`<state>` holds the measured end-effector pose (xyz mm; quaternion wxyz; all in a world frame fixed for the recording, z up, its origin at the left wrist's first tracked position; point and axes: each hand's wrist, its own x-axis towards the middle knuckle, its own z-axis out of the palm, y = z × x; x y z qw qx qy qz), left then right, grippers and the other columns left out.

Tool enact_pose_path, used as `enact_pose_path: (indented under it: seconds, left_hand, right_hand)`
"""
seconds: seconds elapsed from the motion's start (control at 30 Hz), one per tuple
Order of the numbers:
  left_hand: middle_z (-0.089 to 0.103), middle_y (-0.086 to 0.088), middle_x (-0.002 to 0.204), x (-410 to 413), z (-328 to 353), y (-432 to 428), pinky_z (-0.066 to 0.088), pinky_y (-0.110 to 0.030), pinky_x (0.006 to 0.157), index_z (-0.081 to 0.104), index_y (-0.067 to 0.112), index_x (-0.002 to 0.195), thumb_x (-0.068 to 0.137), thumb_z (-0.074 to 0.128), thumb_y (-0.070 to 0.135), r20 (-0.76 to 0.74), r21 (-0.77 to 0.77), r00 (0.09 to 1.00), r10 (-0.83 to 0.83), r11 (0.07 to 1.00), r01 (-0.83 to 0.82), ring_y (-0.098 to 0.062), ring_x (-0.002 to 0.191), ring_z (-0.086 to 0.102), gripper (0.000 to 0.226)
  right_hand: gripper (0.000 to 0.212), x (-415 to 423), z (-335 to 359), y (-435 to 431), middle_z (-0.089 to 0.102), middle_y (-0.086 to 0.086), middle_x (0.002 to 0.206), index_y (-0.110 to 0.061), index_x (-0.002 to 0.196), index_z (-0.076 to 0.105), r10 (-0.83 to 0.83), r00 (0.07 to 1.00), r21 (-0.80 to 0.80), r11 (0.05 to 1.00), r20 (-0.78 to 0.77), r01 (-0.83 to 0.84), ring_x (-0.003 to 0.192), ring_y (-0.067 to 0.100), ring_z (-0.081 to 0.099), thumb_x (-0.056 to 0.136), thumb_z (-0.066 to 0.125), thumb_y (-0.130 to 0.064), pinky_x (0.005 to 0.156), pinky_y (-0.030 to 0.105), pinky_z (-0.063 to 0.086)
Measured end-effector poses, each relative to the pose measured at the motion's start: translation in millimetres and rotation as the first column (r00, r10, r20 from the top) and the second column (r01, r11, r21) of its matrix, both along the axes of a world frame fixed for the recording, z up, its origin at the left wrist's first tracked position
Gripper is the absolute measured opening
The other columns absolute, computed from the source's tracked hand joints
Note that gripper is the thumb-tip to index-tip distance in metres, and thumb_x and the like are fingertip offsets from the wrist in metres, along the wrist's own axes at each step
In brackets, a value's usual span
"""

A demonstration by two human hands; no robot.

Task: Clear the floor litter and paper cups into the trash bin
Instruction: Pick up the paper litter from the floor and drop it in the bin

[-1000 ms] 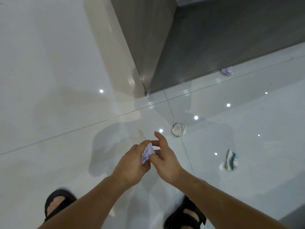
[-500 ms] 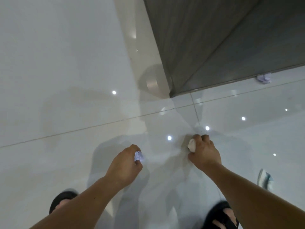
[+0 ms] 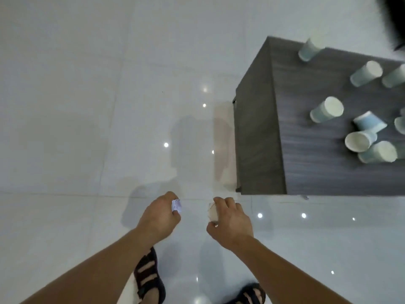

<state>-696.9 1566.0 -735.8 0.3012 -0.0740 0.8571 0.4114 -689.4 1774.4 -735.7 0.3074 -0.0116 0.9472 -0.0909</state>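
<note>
My left hand (image 3: 160, 216) grips a small crumpled bluish-white paper scrap (image 3: 176, 205), held above the glossy white floor. A little to its right, my right hand (image 3: 232, 220) is curled round a crumpled beige wad of litter (image 3: 212, 212). Several pale blue and green paper cups lie tipped over on the grey table (image 3: 306, 150) at the upper right, among them one on its side (image 3: 327, 112) and one with its mouth toward me (image 3: 359, 141). No trash bin is in view.
The grey table's near corner (image 3: 238, 189) stands just right of and beyond my right hand. My two sandalled feet (image 3: 149, 279) are at the bottom on white tile. A dark shape (image 3: 394, 18) fills the top right corner.
My right hand closed on the beige wad from the floor and lifted it. The view rose and swung so the table top with the cups came into sight. The left hand kept its scrap.
</note>
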Motion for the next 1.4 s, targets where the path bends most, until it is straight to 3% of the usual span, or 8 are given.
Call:
enact_pose_path:
  seconds: [0.23, 0.43, 0.6, 0.7, 0.83, 1.0, 1.2, 1.4]
  left_hand:
    - [0.063, 0.005, 0.098, -75.2, 199.3, -112.8, 0.043, -0.025, 0.078, 0.059, 0.017, 0.098, 0.085, 0.053, 0.008, -0.122, -0.058, 0.981, 0.152, 0.985, -0.16, -0.016, 0.09, 0.057, 0.017]
    - [0.059, 0.014, 0.085, -159.1, 281.2, -158.1, 0.034, -0.002, 0.061, 0.056, 0.022, 0.088, 0.085, 0.053, 0.004, -0.2, -0.041, 0.961, 0.19, 0.978, -0.202, -0.008, 0.078, 0.054, 0.019]
    - [0.061, 0.013, 0.089, -259.2, 317.9, -172.8, 0.035, -0.003, 0.055, 0.056, 0.02, 0.093, 0.086, 0.054, 0.009, -0.251, -0.08, 0.941, 0.227, 0.964, -0.254, 0.001, 0.073, 0.052, 0.013]
    - [0.064, 0.009, 0.094, -318.1, 343.4, -180.0, 0.035, -0.004, 0.057, 0.056, 0.019, 0.095, 0.086, 0.055, 0.011, -0.251, -0.083, 0.93, 0.268, 0.952, -0.296, -0.008, 0.081, 0.058, 0.012]
    - [0.062, 0.013, 0.086, -399.9, 361.6, -201.8, 0.036, -0.002, 0.056, 0.058, 0.019, 0.09, 0.087, 0.057, 0.011, -0.319, -0.09, 0.889, 0.329, 0.923, -0.374, -0.002, 0.075, 0.055, 0.009]
    - [0.06, 0.012, 0.081, -493.5, 365.8, -238.1, 0.036, -0.001, 0.054, 0.055, 0.024, 0.083, 0.087, 0.058, 0.01, -0.34, -0.06, 0.849, 0.404, 0.892, -0.448, 0.001, 0.07, 0.053, 0.015]
    - [0.066, 0.001, 0.09, -643.5, 349.8, -306.0, 0.038, -0.009, 0.058, 0.053, 0.025, 0.079, 0.086, 0.059, 0.009, -0.355, -0.047, 0.843, 0.405, 0.893, -0.448, -0.01, 0.075, 0.057, 0.019]
    - [0.058, 0.014, 0.081, -804.7, 371.1, -369.3, 0.035, -0.008, 0.057, 0.057, 0.024, 0.086, 0.085, 0.058, 0.013, -0.39, -0.06, 0.846, 0.365, 0.906, -0.418, -0.003, 0.073, 0.054, 0.011]
  right_hand:
    - [0.06, -98.2, 204.1, -98.0, 0.046, 0.002, 0.125, -0.027, 0.136, 0.033, 0.235, 0.967, -0.009, 0.972, -0.098, -0.237, 0.107, 0.024, 0.048, 0.081, 0.055, -0.04, 0.077, 0.034, 0.044]
    - [0.066, -208.6, 287.2, -144.3, 0.044, 0.001, 0.126, -0.027, 0.139, 0.032, 0.292, 0.936, -0.057, 0.949, -0.195, -0.309, 0.109, 0.024, 0.046, 0.08, 0.056, -0.043, 0.072, 0.032, 0.04]
    - [0.068, -319.2, 318.6, -169.9, 0.046, 0.002, 0.127, -0.025, 0.142, 0.033, 0.347, 0.919, -0.063, 0.929, -0.188, -0.364, 0.112, 0.024, 0.047, 0.081, 0.058, -0.044, 0.074, 0.032, 0.041]
    - [0.066, -392.3, 344.8, -184.8, 0.048, 0.004, 0.124, -0.023, 0.139, 0.038, 0.348, 0.916, -0.093, 0.924, -0.2, -0.372, 0.11, 0.025, 0.049, 0.08, 0.059, -0.044, 0.076, 0.033, 0.042]
    - [0.064, -491.4, 369.6, -212.8, 0.049, 0.003, 0.12, -0.023, 0.136, 0.041, 0.386, 0.883, -0.11, 0.898, -0.266, -0.426, 0.108, 0.025, 0.05, 0.078, 0.059, -0.042, 0.074, 0.032, 0.041]
    - [0.066, -605.0, 379.8, -251.6, 0.047, 0.004, 0.126, -0.023, 0.139, 0.037, 0.445, 0.851, -0.084, 0.871, -0.28, -0.484, 0.112, 0.025, 0.049, 0.08, 0.059, -0.044, 0.08, 0.034, 0.045]
    - [0.066, -756.9, 373.9, -310.4, 0.047, 0.003, 0.126, -0.022, 0.139, 0.038, 0.473, 0.829, -0.038, 0.862, -0.299, -0.506, 0.111, 0.025, 0.05, 0.08, 0.058, -0.044, 0.08, 0.033, 0.046]
    - [0.065, -913.8, 390.6, -364.2, 0.048, 0.002, 0.125, -0.024, 0.138, 0.038, 0.394, 0.877, -0.033, 0.908, -0.274, -0.418, 0.11, 0.023, 0.052, 0.079, 0.058, -0.045, 0.08, 0.032, 0.046]
